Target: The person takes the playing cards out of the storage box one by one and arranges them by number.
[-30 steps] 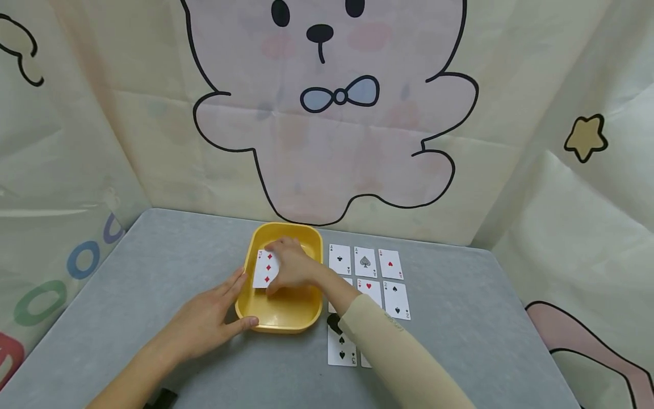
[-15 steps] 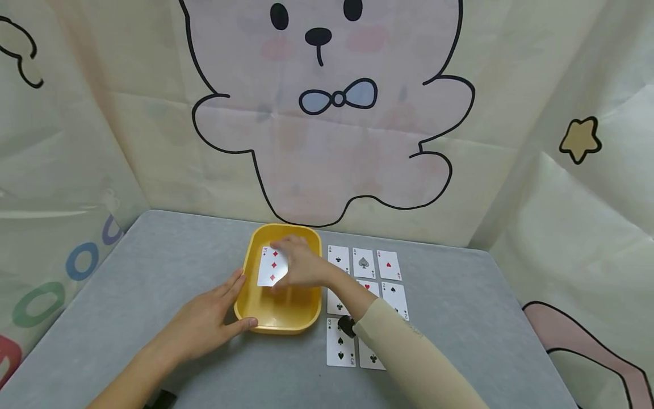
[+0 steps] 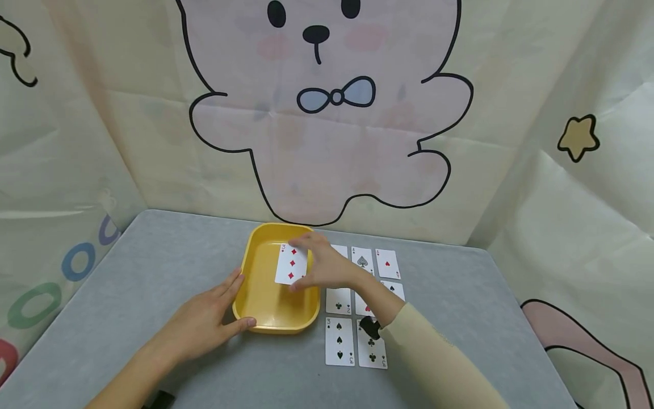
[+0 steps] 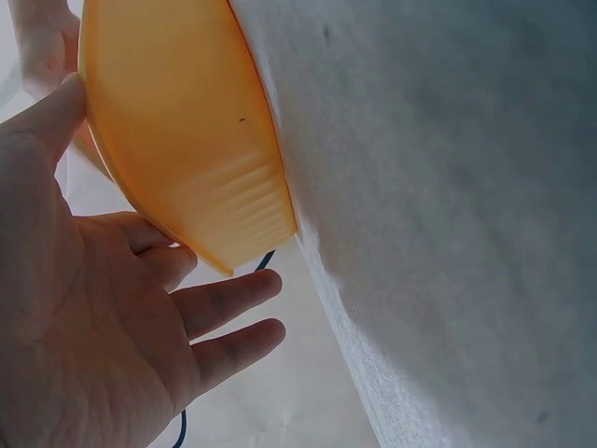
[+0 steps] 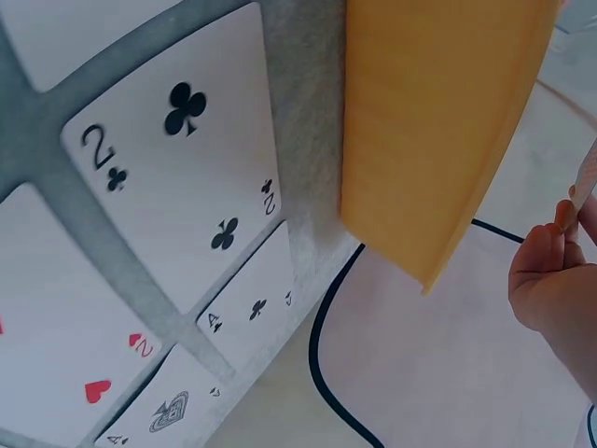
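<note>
My right hand (image 3: 327, 264) pinches a playing card, the three of diamonds (image 3: 290, 264), by its right side over the yellow tray (image 3: 273, 312). In the right wrist view only the card's edge (image 5: 588, 177) shows, beside the fingertips. No other card is visible inside the tray. My left hand (image 3: 204, 318) rests against the tray's left side, with its thumb near the front corner. In the left wrist view its thumb and some fingers touch the tray's rim (image 4: 140, 210), and two fingers stretch out past it.
Right of the tray lie face-up cards in rows: aces, including the ace of hearts (image 3: 388, 264), then twos, including the two of clubs (image 5: 177, 149), then the three of spades (image 3: 339, 342) and three of clubs (image 3: 372, 355). My right arm covers some. A printed cloth (image 3: 332, 165) stands behind the grey table (image 3: 194, 244).
My right hand has moved the three of diamonds rightward, from the tray's left part toward its right rim. The left hand has stayed at the tray's side.
</note>
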Available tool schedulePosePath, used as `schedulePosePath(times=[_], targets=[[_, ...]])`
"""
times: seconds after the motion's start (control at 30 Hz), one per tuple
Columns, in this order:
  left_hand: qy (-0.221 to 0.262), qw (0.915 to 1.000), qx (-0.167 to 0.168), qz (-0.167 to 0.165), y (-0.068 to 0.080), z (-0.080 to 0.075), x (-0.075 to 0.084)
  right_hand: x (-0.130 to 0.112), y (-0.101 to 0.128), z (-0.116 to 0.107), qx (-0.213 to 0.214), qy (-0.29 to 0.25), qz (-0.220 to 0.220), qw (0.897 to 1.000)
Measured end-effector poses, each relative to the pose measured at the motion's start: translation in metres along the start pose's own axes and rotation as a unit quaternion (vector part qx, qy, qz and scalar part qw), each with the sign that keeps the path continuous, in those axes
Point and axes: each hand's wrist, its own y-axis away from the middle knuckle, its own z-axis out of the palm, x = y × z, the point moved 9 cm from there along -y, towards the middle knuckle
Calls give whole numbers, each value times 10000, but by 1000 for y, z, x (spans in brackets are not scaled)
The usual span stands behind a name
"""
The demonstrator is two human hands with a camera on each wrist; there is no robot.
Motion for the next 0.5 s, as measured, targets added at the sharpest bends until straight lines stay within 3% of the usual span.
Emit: schedulePosePath(times=[0.5], targets=[[-53, 10000, 47, 47, 0, 0, -1, 28, 46, -19, 79, 57, 59, 9999]])
